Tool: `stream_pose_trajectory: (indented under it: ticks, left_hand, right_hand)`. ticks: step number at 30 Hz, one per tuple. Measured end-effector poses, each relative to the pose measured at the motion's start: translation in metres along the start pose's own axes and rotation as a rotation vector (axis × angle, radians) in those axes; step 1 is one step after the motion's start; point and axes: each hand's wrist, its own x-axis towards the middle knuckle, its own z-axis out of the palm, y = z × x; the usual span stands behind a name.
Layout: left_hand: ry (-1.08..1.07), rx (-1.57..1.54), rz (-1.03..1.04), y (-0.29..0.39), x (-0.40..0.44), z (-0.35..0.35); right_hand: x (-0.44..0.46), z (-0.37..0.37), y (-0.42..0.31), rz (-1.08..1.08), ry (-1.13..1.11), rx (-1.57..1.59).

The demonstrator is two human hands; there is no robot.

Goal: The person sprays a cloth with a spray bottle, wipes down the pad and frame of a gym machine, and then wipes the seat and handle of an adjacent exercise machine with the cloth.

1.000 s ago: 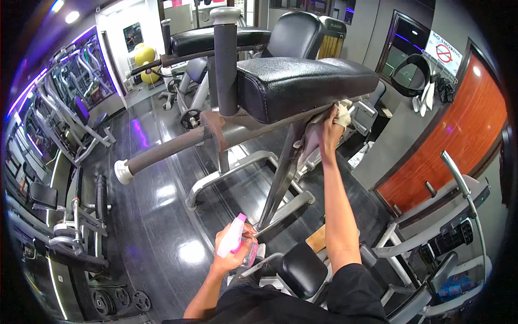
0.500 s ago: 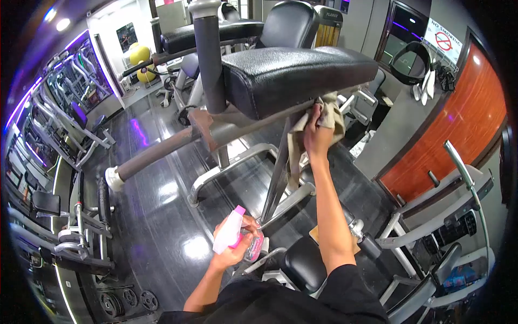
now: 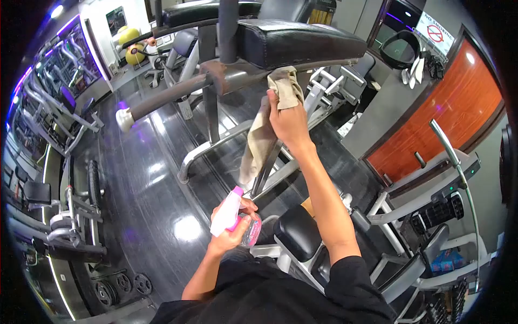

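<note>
Right hand (image 3: pixel 290 125): fingers clenched on tan cloth (image 3: pixel 285 89), up at the beam (image 3: pixel 240 80) below the lower edge of the black pad (image 3: pixel 307 46). Gather the hanging tail, press flat, even strokes. Left hand (image 3: pixel 231 237): fingers wrapped round spray bottle (image 3: pixel 226 213); hold it clear of the cloth.

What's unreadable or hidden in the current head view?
- Right hand, most fingers: head view, hidden by the cloth.
- Slanted machine leg, upper part: head view, behind cloth and right hand.
- Spray bottle wording: head view, too small, partly covered by left hand.
- Upright handle, top end: head view, cut off by upper edge.
</note>
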Motion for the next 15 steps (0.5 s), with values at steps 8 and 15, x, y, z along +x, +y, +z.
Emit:
stream_pose_trajectory:
  ticks: [8,15]
  left_hand:
    - [-0.005,0.019,0.049,0.013,-0.004,-0.013]
    - [-0.021,-0.007,0.022,0.020,0.006,-0.030]
  right_hand:
    - [0.003,0.002,0.005,-0.086,-0.014,-0.108]
    - [0.000,0.000,0.001,-0.068,-0.009,-0.162]
